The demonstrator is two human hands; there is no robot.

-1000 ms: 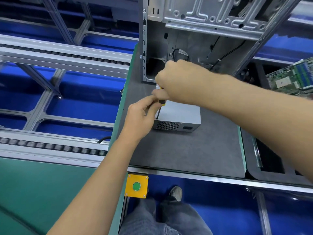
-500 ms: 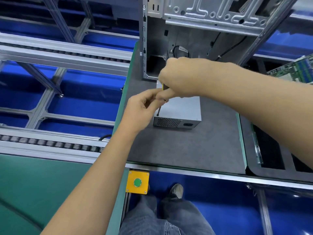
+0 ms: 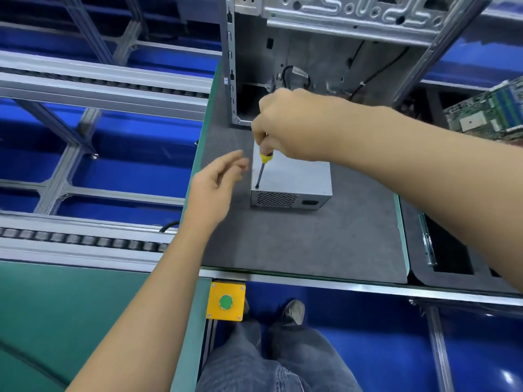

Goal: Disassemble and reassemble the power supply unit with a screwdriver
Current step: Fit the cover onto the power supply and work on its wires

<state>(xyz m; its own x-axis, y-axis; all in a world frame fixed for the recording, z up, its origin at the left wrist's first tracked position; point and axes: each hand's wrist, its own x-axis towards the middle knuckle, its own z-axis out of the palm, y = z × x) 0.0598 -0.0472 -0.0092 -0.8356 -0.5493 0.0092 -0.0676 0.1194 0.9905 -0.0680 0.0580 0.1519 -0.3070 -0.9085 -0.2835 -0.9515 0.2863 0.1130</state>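
A silver power supply unit [image 3: 300,179] lies on the grey mat, its vented face toward me. My right hand [image 3: 294,128] grips a yellow-handled screwdriver [image 3: 263,168] upright. The tip of the screwdriver stands on the unit's near left top corner. My left hand [image 3: 218,179] hovers just left of the unit with fingers relaxed and spread, touching nothing.
An open metal computer case [image 3: 325,52] stands behind the unit. The grey mat [image 3: 311,244] has bare room in front. A black foam tray [image 3: 452,258] lies to the right, a circuit board [image 3: 489,111] at far right. A yellow box with a green button [image 3: 225,301] hangs below the table edge.
My left hand has let go of the screwdriver shaft and drawn back to the left, fingers opening. My right hand still holds the screwdriver on the same corner.
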